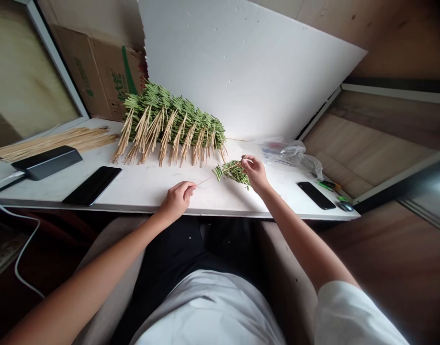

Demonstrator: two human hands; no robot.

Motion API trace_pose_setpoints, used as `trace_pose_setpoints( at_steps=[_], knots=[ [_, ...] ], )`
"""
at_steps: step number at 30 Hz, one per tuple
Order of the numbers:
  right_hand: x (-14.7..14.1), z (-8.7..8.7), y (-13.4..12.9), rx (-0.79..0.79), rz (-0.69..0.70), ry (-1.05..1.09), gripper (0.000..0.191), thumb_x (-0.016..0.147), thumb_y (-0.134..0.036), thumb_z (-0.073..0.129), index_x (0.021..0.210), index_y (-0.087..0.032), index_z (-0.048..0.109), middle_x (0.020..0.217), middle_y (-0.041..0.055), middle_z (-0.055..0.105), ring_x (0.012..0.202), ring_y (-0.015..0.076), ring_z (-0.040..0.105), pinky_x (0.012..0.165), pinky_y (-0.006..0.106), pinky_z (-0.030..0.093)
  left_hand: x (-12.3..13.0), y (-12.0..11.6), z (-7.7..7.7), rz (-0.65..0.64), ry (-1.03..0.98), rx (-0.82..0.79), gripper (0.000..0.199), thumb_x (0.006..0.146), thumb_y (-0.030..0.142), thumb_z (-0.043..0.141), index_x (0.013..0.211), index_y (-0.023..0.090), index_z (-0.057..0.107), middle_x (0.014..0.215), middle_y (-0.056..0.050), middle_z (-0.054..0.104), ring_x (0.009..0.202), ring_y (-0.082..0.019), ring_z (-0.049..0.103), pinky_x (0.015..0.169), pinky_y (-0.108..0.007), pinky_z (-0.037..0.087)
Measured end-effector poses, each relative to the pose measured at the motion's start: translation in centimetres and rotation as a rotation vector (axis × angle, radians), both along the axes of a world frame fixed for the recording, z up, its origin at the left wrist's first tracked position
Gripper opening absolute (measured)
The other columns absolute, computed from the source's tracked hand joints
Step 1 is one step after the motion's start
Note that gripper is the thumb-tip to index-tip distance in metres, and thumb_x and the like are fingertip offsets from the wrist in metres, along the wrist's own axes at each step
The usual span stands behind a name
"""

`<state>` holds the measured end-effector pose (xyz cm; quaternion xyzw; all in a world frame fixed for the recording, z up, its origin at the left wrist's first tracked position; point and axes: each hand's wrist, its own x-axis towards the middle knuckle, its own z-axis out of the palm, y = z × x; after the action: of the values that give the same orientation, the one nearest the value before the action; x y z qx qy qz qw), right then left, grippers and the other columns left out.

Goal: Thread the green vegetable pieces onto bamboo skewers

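My left hand is closed, pinching the near end of a thin wooden skewer. Several short green bean pieces sit crosswise along that skewer. Beyond them, my right hand is pinched at the skewer's far end; a small dark green piece seems to be between its fingertips, partly hidden. Just below and left of the right hand lies a loose heap of cut green beans on the white table.
A large stack of filled green bean skewers stands at the back. Bare skewers lie left, by a black power bank and a phone. Rightward are plastic bags, another phone and a mouse.
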<state>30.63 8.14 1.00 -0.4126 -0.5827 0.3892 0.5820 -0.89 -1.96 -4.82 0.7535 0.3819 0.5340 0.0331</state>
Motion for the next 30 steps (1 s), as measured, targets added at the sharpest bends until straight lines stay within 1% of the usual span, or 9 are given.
trace_pose_setpoints(
  at_steps=[3, 6, 10, 14, 19, 21, 24, 27, 30],
  knots=[
    [-0.2, -0.6, -2.3, -0.158, 0.046, 0.203, 0.058, 0.068, -0.057, 0.096, 0.112, -0.027, 0.073, 0.089, -0.0011, 0.077, 0.086, 0.0173, 0.073, 0.067, 0.026, 0.053, 0.0, 0.0, 0.0, 0.009, 0.009, 0.004, 0.017, 0.107, 0.022, 0.056, 0.101, 0.018, 0.071, 0.079, -0.003, 0.071, 0.072, -0.018, 0.069, 0.072, -0.029, 0.053],
    [-0.3, -0.9, -4.1, -0.212, 0.104, 0.302, 0.060, 0.066, -0.047, 0.100, 0.117, -0.029, 0.075, 0.093, -0.0015, 0.078, 0.086, 0.0157, 0.072, 0.072, 0.026, 0.055, -0.1, -0.1, 0.1, 0.020, 0.025, -0.006, 0.018, 0.108, 0.023, 0.056, 0.102, 0.018, 0.071, 0.080, -0.003, 0.072, 0.073, -0.018, 0.070, 0.073, -0.029, 0.054],
    [-0.1, -1.2, -5.5, -0.205, 0.096, 0.338, 0.056, 0.065, -0.043, 0.101, 0.115, -0.028, 0.079, 0.095, 0.0001, 0.079, 0.088, 0.0170, 0.072, 0.075, 0.028, 0.055, -0.1, -0.1, 0.0, 0.027, 0.045, -0.014, 0.018, 0.107, 0.022, 0.055, 0.103, 0.018, 0.072, 0.082, -0.004, 0.074, 0.074, -0.018, 0.071, 0.074, -0.029, 0.055],
    [0.4, -1.4, -6.1, -0.202, 0.045, 0.334, 0.047, 0.064, -0.044, 0.101, 0.101, -0.025, 0.081, 0.088, -0.0006, 0.076, 0.079, 0.0145, 0.067, 0.068, 0.026, 0.052, -0.2, -0.2, 0.0, 0.023, 0.072, 0.005, 0.017, 0.107, 0.020, 0.055, 0.103, 0.017, 0.072, 0.083, -0.004, 0.074, 0.075, -0.017, 0.071, 0.075, -0.028, 0.056],
    [0.5, -0.9, -6.6, -0.225, 0.084, 0.367, 0.035, 0.072, -0.041, 0.096, 0.099, -0.023, 0.082, 0.085, -0.0002, 0.071, 0.079, 0.0122, 0.062, 0.064, 0.022, 0.049, -0.3, -0.3, 0.0, -0.004, 0.103, 0.002, 0.018, 0.107, 0.020, 0.055, 0.103, 0.017, 0.072, 0.085, -0.004, 0.075, 0.075, -0.017, 0.071, 0.075, -0.027, 0.056],
    [0.4, -0.7, -6.7, -0.209, 0.083, 0.414, 0.029, 0.074, -0.037, 0.093, 0.095, -0.022, 0.081, 0.085, -0.0001, 0.069, 0.073, 0.0106, 0.056, 0.060, 0.021, 0.046, -0.3, -0.3, 0.0, -0.008, 0.098, -0.007, 0.019, 0.108, 0.021, 0.055, 0.103, 0.017, 0.072, 0.085, -0.004, 0.075, 0.075, -0.017, 0.070, 0.075, -0.027, 0.056],
    [0.2, -0.7, -6.7, -0.162, 0.063, 0.454, 0.023, 0.071, -0.031, 0.092, 0.083, -0.023, 0.075, 0.085, -0.0008, 0.067, 0.067, 0.0092, 0.050, 0.055, 0.021, 0.042, -0.3, -0.3, 0.1, -0.011, 0.091, -0.021, 0.019, 0.107, 0.022, 0.055, 0.102, 0.018, 0.072, 0.084, -0.004, 0.074, 0.075, -0.017, 0.070, 0.075, -0.027, 0.056],
    [0.2, -0.9, -6.6, -0.127, 0.018, 0.414, 0.024, 0.068, -0.030, 0.092, 0.082, -0.024, 0.073, 0.076, -0.0016, 0.064, 0.069, 0.0116, 0.056, 0.052, 0.022, 0.041, -0.3, -0.3, 0.1, -0.012, 0.089, -0.031, 0.019, 0.107, 0.023, 0.054, 0.102, 0.018, 0.073, 0.083, -0.004, 0.074, 0.075, -0.017, 0.070, 0.075, -0.028, 0.056],
    [0.0, -1.0, -6.5, -0.150, -0.015, 0.376, 0.028, 0.069, -0.035, 0.094, 0.088, -0.023, 0.077, 0.079, 0.0018, 0.072, 0.078, 0.0158, 0.067, 0.056, 0.023, 0.050, -0.2, -0.3, 0.2, -0.015, 0.093, -0.027, 0.019, 0.107, 0.022, 0.055, 0.102, 0.017, 0.072, 0.084, -0.004, 0.074, 0.075, -0.017, 0.071, 0.075, -0.028, 0.056]
  ],
)
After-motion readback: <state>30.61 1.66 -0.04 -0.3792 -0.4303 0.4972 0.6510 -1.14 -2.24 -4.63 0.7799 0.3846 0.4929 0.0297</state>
